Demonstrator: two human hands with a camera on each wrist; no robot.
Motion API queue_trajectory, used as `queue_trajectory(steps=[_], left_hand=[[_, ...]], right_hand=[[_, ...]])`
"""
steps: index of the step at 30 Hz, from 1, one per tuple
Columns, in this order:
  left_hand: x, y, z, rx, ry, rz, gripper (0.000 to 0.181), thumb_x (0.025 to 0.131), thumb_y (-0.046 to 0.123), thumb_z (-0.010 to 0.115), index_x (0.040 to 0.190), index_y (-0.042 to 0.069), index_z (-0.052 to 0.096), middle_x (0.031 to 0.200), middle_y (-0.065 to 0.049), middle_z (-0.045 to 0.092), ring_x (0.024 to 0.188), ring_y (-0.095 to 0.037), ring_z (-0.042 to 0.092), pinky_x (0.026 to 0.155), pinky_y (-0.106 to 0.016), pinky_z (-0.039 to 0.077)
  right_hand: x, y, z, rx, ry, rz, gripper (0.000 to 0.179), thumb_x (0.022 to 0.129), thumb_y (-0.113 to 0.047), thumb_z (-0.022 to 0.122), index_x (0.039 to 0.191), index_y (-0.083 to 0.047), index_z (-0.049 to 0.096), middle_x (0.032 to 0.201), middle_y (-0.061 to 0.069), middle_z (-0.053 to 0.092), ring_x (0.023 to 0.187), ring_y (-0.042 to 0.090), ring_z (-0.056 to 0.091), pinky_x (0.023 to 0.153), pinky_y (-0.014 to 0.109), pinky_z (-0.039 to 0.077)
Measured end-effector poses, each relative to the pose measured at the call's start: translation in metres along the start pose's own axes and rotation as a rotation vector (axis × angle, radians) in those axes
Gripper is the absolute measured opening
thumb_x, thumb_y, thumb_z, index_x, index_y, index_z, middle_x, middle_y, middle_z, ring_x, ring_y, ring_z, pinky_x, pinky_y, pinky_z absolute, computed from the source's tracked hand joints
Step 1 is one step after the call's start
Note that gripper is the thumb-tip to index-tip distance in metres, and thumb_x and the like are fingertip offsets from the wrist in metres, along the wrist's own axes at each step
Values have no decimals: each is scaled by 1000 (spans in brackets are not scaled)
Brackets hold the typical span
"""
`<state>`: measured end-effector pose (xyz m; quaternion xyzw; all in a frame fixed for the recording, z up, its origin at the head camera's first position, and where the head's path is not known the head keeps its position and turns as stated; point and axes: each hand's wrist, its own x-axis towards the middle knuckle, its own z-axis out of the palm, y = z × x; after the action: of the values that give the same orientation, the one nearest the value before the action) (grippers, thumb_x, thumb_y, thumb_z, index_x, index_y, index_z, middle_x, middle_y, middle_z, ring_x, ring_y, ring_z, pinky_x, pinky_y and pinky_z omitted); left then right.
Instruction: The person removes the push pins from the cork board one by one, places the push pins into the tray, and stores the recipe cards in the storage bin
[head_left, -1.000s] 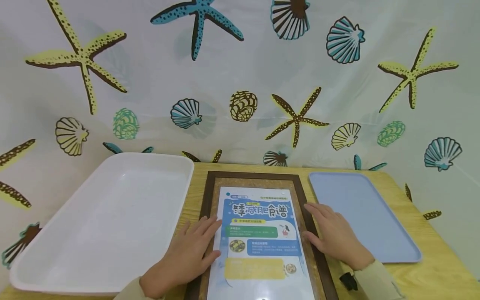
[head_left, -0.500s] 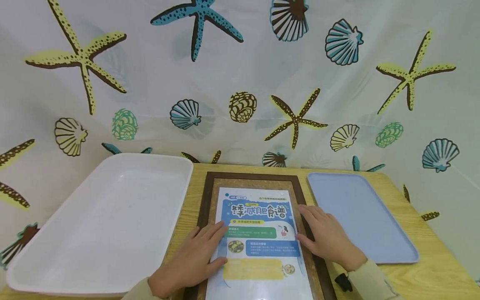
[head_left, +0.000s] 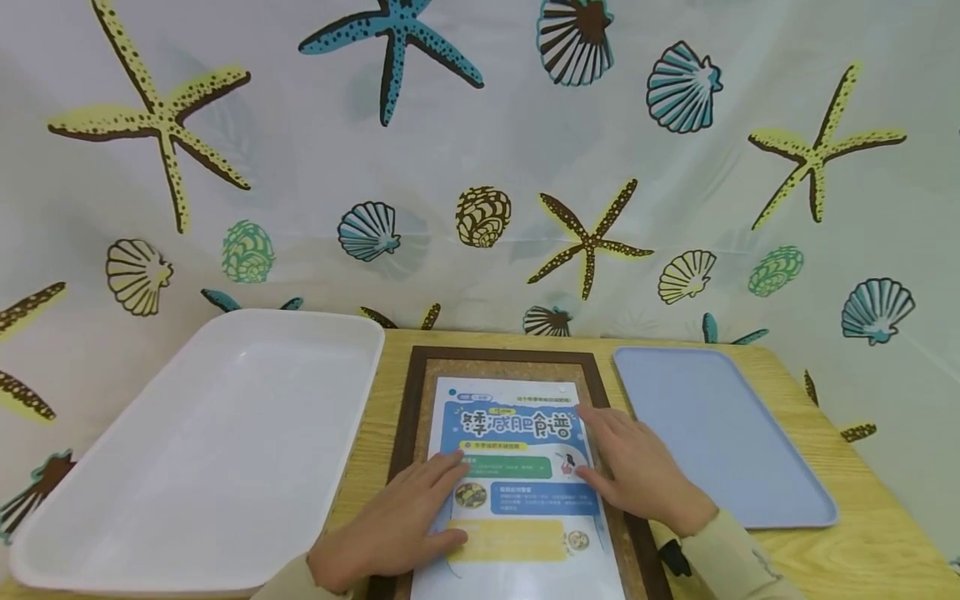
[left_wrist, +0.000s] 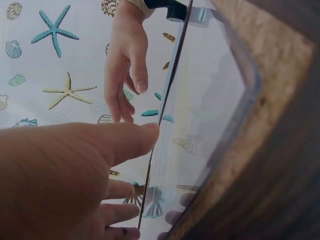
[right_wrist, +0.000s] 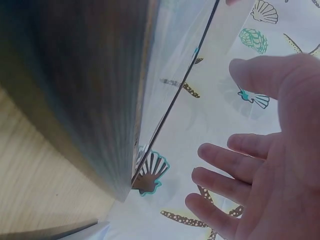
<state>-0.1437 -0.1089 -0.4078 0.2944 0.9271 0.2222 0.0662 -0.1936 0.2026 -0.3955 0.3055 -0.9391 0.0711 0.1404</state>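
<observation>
A printed, glossy sheet (head_left: 525,579) with blue, green and yellow blocks and Chinese lettering lies on a cork board with a dark brown frame (head_left: 506,353). Over its left side is my left hand (head_left: 401,525), fingers extended; in the left wrist view the thumb's tip appears to meet the sheet. My right hand (head_left: 641,467) hovers over the sheet's upper right side with fingers spread and slightly bent. Seen from the right wrist, this hand (right_wrist: 265,170) stands apart from the sheet and holds nothing. The sheet's lower end runs out of the head view.
To the left stands a large white tray (head_left: 232,442), and to the right lies a flat light-blue tray (head_left: 720,425). Both sit on the wooden table (head_left: 847,550). A white curtain (head_left: 435,150) with starfish and shells hangs behind. Something black (head_left: 673,558) shows beside the right sleeve.
Both hands have moved inward over the sheet, the left one to the right and the right one to the left. The board and trays stay in place.
</observation>
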Motion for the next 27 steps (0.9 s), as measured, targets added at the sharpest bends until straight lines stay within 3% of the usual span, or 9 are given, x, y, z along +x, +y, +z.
queue_trajectory(steps=[13, 27], left_hand=[[-4, -14, 4, -44, -18, 15, 73, 93, 45, 59, 145, -2, 38, 154, -20, 31, 143, -42, 24, 114, -60, 21], [1, -15, 6, -19, -43, 22, 75, 92, 47, 60, 146, 1, 36, 156, -15, 29, 145, -39, 22, 114, -61, 19]], right_hand=[[12, -15, 3, 20, -43, -11, 69, 86, -37, 71, 141, -6, 45, 136, 12, 55, 126, 30, 51, 99, 50, 46], [22, -27, 3, 107, -53, -5, 68, 87, -33, 71, 142, -6, 44, 135, 11, 56, 125, 29, 53, 93, 50, 49]])
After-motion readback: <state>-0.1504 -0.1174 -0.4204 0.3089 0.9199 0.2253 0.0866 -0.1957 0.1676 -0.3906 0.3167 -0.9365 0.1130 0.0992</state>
